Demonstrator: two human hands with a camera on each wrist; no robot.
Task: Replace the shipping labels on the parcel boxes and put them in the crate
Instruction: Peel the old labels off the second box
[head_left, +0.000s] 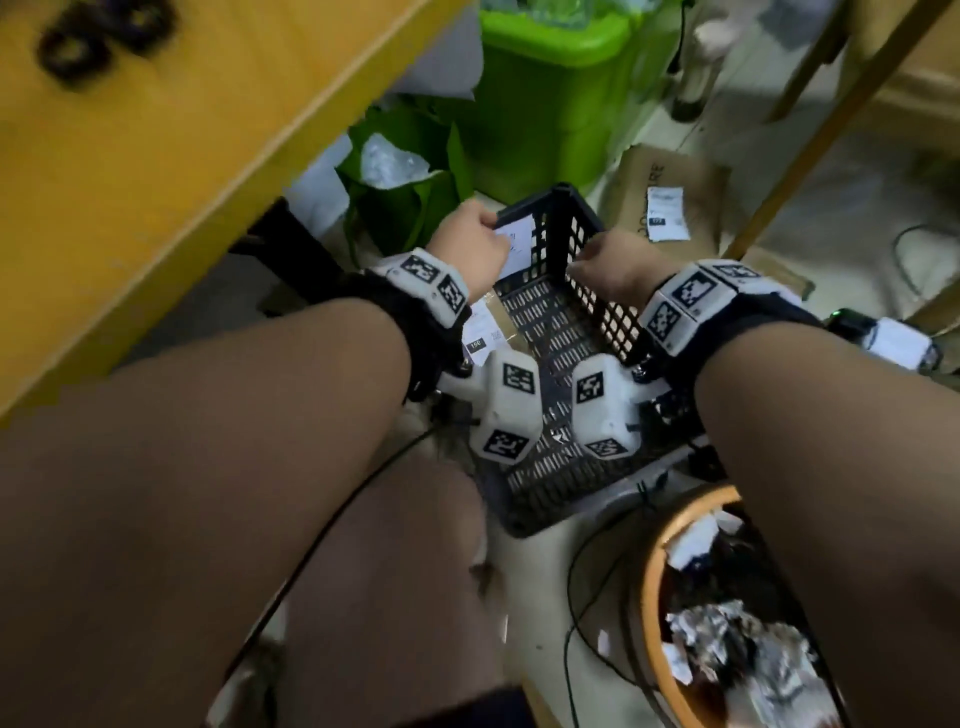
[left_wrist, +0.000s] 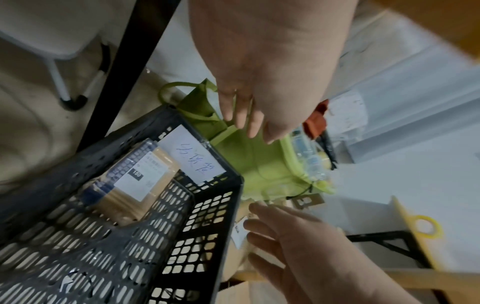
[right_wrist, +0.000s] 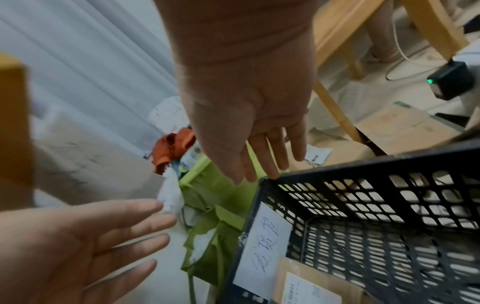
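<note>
A black perforated crate (head_left: 563, 208) stands on the floor between my knees. Inside it, against its left wall, lies a brown parcel box (left_wrist: 145, 185) with a white label printed "150". A white handwritten note (left_wrist: 192, 156) is taped to the crate's far inner wall. My left hand (head_left: 472, 239) hovers over the far left rim with straight fingers and holds nothing. My right hand (head_left: 608, 260) is over the far right rim, also with nothing in it. In the right wrist view its fingertips (right_wrist: 272, 174) reach the crate's corner (right_wrist: 262, 181). The rest of the crate floor is bare.
A second cardboard box (head_left: 670, 208) with a white label lies on the floor right of the crate. Behind the crate are a green bag (head_left: 405, 192) and a green bin (head_left: 550, 93). A yellow tabletop (head_left: 156, 156) overhangs on the left. A round wastebasket (head_left: 727, 623) of crumpled paper sits at the near right.
</note>
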